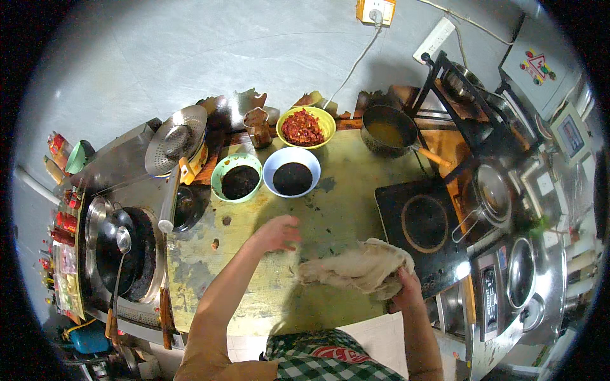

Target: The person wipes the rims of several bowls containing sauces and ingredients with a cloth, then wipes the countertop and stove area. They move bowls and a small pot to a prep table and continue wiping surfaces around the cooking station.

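Note:
My right hand (407, 288) grips one end of a crumpled beige cloth (367, 266), which stretches left above the worn yellow-green tabletop (267, 305). To the left of the cloth, my left hand (281, 233) is over the table with its fingers apart and holds nothing. Beyond it stand a light blue bowl (312, 159) and a green bowl (218, 178), both with dark contents. Behind them is a yellow bowl (329, 125) of chopped red food. A black induction cooktop (393, 205) lies beside the cloth on the right.
A dark saucepan (388, 128) with a wooden handle stands at the back right. On the left are a perforated metal strainer (176, 140), a wok (114, 257) with a ladle (123, 243), and a black bowl (187, 209). Strainers and another cooker (491, 297) occupy the right side.

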Action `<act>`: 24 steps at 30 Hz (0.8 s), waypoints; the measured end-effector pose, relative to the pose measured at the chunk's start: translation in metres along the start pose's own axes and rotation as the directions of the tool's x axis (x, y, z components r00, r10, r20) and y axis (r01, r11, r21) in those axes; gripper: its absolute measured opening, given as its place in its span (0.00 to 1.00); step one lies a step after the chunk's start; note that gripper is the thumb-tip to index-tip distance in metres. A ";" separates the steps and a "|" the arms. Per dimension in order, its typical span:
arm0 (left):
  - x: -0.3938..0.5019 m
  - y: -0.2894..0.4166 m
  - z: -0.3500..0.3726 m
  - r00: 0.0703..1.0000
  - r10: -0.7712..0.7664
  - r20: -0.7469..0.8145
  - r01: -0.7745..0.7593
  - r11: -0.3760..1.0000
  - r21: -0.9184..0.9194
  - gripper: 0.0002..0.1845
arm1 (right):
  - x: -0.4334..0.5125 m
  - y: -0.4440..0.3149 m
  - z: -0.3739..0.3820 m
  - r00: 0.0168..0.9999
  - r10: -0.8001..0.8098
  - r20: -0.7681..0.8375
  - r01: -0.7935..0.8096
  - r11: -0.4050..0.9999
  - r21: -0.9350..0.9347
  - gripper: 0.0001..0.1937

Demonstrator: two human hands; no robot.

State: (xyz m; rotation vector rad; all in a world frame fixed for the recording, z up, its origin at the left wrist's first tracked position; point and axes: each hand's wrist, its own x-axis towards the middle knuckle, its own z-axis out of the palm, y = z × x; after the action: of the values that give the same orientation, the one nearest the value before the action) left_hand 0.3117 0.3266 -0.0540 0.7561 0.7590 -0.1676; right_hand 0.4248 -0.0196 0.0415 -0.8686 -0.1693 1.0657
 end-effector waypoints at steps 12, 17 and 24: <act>0.057 0.036 0.001 0.939 0.294 -0.179 -0.344 0.834 -0.432 0.32 | 0.031 0.018 0.004 0.961 -0.011 -0.275 -0.209 0.622 -0.755 0.13; 0.017 0.005 0.005 0.926 0.349 -0.144 -0.377 0.844 -0.381 0.31 | 0.028 0.002 0.016 0.912 0.088 -0.400 -0.183 0.962 -0.204 0.17; -0.086 -0.058 0.037 0.881 0.387 -0.271 -0.458 0.841 -0.289 0.29 | 0.023 0.000 0.018 0.987 0.138 -0.080 -0.157 0.928 -0.337 0.24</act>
State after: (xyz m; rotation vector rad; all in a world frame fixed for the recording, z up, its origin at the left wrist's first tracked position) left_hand 0.2469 0.2482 -0.0103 0.5909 0.7669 0.4474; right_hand 0.4273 0.0090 0.0474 -1.2401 -0.2511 1.1705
